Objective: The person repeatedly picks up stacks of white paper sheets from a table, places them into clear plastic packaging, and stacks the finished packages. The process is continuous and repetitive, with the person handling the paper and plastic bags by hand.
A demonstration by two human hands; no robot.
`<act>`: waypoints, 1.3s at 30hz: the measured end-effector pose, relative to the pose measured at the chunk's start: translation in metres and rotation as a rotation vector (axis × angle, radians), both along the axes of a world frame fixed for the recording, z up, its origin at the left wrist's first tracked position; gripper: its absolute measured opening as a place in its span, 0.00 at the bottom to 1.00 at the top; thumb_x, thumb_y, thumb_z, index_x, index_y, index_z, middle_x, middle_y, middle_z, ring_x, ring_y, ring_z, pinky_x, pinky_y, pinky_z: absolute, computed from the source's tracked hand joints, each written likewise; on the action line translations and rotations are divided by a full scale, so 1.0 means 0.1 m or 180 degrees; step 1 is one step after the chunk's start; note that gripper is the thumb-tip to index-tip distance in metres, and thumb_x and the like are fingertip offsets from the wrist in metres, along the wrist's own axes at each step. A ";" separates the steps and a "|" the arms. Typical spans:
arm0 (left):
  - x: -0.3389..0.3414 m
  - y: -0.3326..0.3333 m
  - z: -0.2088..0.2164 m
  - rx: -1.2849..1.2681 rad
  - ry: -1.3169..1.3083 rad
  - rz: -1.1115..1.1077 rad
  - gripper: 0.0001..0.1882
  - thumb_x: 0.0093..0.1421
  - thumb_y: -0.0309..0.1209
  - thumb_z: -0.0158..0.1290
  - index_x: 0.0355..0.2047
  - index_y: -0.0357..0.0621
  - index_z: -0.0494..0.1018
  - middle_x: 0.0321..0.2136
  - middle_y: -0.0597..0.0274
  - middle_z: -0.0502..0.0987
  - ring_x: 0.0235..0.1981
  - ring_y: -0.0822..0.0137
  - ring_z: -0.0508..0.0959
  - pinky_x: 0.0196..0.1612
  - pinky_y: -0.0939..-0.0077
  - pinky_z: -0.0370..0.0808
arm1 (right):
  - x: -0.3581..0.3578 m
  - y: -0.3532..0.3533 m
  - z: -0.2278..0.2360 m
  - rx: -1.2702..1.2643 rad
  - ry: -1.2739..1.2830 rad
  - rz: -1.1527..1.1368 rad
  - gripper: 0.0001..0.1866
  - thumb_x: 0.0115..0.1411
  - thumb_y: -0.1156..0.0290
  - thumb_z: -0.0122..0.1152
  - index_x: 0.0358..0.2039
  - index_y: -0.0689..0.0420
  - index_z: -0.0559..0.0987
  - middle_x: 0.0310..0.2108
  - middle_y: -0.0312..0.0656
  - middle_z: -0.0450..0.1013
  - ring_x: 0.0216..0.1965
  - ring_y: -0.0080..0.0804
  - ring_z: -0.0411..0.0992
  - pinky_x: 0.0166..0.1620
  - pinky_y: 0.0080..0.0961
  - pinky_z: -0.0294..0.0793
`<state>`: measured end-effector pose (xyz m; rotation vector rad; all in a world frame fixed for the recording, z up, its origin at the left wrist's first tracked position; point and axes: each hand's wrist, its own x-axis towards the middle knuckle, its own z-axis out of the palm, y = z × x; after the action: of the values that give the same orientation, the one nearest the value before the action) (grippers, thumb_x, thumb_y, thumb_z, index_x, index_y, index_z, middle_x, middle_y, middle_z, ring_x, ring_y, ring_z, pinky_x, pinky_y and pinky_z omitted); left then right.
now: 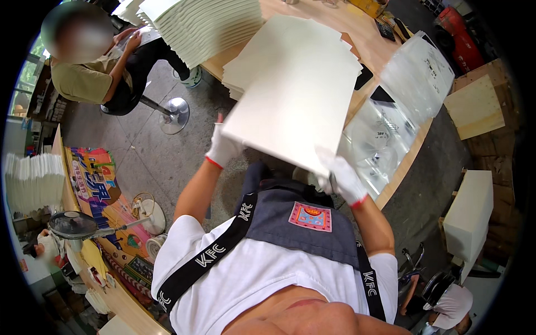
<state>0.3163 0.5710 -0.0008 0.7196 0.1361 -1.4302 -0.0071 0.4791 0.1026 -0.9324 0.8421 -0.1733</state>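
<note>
A large white sheet (290, 120) slants toward me off a stack of similar white sheets (237, 72) on the wooden table. My left hand (224, 146), in a white glove with a red cuff, is closed at its near left corner, the fingers partly hidden by the sheet. My right hand (344, 181), gloved the same way, grips the near right corner with fingers bent round the edge. A small dark spot shows by those fingers, too blurred to name.
Clear plastic bags (382, 145) lie on the table (399, 181) at right, with more bags (421, 72) beyond. Another tall pile of white sheets (204, 28) stands far left. A person (84, 75) sits on a stool (173, 114) there. A fan (72, 223) stands at left.
</note>
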 end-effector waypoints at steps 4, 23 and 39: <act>0.10 -0.02 0.45 -0.0366 -0.2731 -0.2287 0.33 0.62 0.35 0.51 0.65 0.37 0.57 0.56 0.56 0.72 0.55 0.64 0.72 0.58 0.71 0.67 | -0.39 -0.02 -0.45 -0.0641 0.0223 -0.0045 0.25 0.65 0.59 0.56 0.54 0.66 0.70 0.44 0.50 0.75 0.38 0.33 0.77 0.39 0.24 0.77; -2.10 -0.81 1.31 -0.3224 -0.4835 -0.2111 0.43 0.46 0.39 0.67 0.61 0.39 0.63 0.67 0.48 0.53 0.68 0.45 0.53 0.65 0.57 0.58 | -1.06 0.28 0.32 -0.3195 0.0814 -0.2642 0.16 0.62 0.65 0.61 0.44 0.63 0.80 0.38 0.45 0.80 0.37 0.30 0.77 0.42 0.26 0.74; -3.02 -1.94 1.06 -0.3198 -0.3914 -0.3924 0.19 0.57 0.26 0.50 0.50 0.48 0.71 0.41 0.59 0.77 0.42 0.67 0.77 0.51 0.74 0.71 | -2.07 0.93 -0.49 -0.3191 0.3469 -0.0797 0.15 0.60 0.57 0.55 0.34 0.56 0.77 0.37 0.51 0.76 0.34 0.52 0.76 0.39 0.43 0.76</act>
<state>0.0144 0.3768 0.1048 0.6741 -2.1238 -1.5645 -0.2142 0.5721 0.0533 -1.9165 1.9686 -0.3220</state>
